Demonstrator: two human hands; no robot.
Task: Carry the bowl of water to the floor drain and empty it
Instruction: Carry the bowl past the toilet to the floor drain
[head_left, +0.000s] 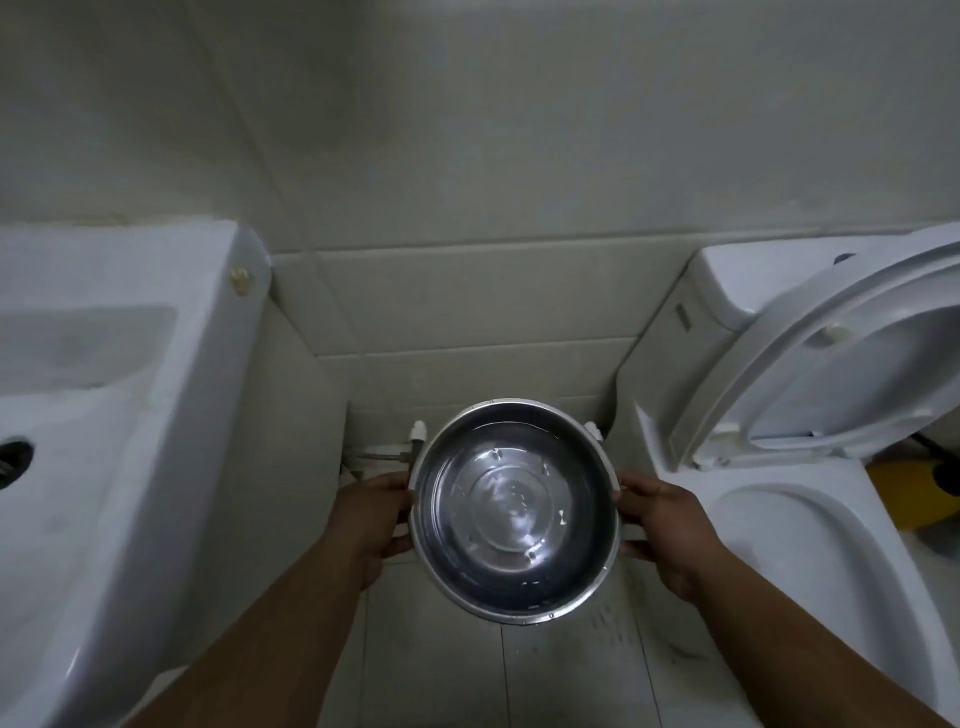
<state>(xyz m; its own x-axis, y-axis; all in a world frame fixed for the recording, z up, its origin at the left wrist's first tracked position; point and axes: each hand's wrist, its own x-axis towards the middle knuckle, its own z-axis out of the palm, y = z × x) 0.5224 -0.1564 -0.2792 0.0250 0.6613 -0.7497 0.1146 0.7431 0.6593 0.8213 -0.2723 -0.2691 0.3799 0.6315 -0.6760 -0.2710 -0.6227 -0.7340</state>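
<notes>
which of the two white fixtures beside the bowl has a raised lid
The toilet on the right: its lid stands tilted up over the open seat. The white sink on the left has no lid, only an open basin with a drain hole.

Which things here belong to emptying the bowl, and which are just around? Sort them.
Part of the job:
metal bowl, water in it
left hand gripping the rim
right hand gripping the rim

Just around:
sink, left
toilet, right, lid up
pipe fittings behind the bowl
</notes>
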